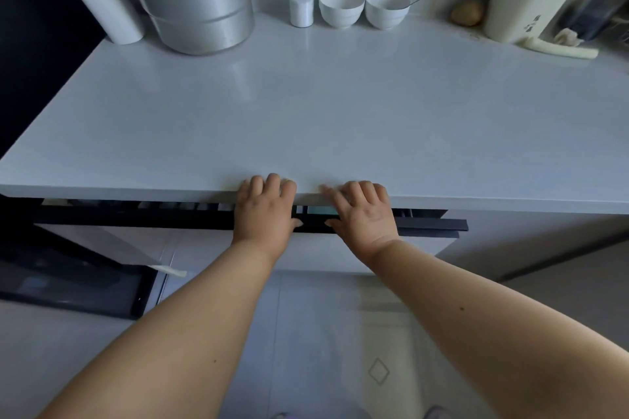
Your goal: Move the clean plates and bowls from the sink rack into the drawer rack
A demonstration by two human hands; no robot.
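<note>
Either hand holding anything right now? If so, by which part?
No dish is held. Both the left hand and the right hand sit on the dark top edge of the drawer front, near its middle, fingers reaching up to the countertop edge.

My one camera sits on my head and looks forward and steeply down, so my bare forearms run up from the bottom edge to my left hand and right hand at the middle. It faces the wall behind the smooth white countertop, whose front edge crosses the frame near me. The wide lens bends straight lines at the sides. The grey metal pressure cooker with a black handle lies far off at the top, the pale tiled floor straight below.
</note>
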